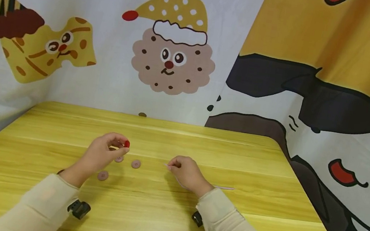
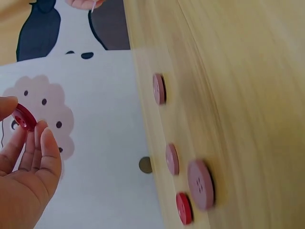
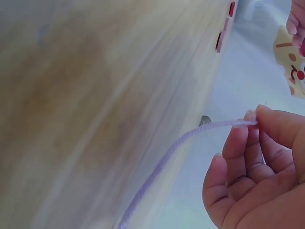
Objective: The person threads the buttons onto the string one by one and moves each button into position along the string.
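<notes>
My left hand (image 1: 100, 153) pinches a red button (image 1: 127, 144) between thumb and fingertips, raised above the table; its holes face the left wrist camera. Below that hand lie three dusty-pink buttons, a large one (image 1: 103, 175), a smaller one (image 1: 136, 164) and another (image 1: 119, 158) beside the thumb. A second red button (image 2: 184, 208) rests near them in the left wrist view. To the right, my right hand (image 1: 186, 173) pinches the end of a pale lilac yarn (image 3: 164, 160) between thumb and forefinger. The yarn trails under the wrist, and its tail (image 1: 224, 187) lies on the wood.
The yellow wood-grain table (image 1: 143, 212) spreads under both hands. A printed curtain (image 1: 103, 92) with cartoon figures hangs behind its far edge and along the right side. Dark wrist devices (image 1: 79, 209) sit at both sleeves.
</notes>
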The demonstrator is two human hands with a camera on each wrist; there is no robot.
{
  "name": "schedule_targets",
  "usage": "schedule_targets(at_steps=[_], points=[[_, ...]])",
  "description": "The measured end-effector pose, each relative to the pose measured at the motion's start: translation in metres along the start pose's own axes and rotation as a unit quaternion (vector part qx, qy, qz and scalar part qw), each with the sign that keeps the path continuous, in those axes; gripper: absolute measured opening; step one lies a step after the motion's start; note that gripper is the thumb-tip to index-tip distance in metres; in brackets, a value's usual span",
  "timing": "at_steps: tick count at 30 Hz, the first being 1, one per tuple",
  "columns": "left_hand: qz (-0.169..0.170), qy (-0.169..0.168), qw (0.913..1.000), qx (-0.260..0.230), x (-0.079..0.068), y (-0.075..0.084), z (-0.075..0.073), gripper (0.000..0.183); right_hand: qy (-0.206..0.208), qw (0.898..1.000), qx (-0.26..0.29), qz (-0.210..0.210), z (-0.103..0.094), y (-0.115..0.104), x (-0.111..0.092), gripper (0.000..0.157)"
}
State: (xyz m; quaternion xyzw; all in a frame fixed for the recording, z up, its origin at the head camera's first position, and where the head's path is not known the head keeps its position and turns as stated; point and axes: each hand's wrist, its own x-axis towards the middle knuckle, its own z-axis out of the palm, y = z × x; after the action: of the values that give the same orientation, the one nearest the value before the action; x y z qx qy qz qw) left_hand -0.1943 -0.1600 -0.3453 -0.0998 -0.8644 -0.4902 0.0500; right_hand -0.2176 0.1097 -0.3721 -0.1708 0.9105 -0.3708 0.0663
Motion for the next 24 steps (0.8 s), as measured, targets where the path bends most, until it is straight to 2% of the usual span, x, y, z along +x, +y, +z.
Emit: schedule_targets(at_steps=[4,10,18,24], points=[[0.006,-0.002,0.9996,-0.027,0.000,0.001,0.008,0.030,0.006,1.000,0.015,-0.005,0.001,0.001,-0.002,0.015],[0.025,0.006,0.9994,-0.022,0.001,0.001,0.020,0.025,0.018,0.999,0.042,-0.002,0.001,0.001,-0.004,0.013],[-0.001,-0.015,0.9983,-0.056,0.001,0.004,0.030,0.027,0.029,0.998,0.056,0.000,-0.003,-0.002,-0.008,0.015],[-0.017,-0.033,0.9933,-0.109,0.000,0.008,0.038,0.030,0.041,0.997,0.062,-0.008,-0.005,-0.002,-0.012,0.015]])
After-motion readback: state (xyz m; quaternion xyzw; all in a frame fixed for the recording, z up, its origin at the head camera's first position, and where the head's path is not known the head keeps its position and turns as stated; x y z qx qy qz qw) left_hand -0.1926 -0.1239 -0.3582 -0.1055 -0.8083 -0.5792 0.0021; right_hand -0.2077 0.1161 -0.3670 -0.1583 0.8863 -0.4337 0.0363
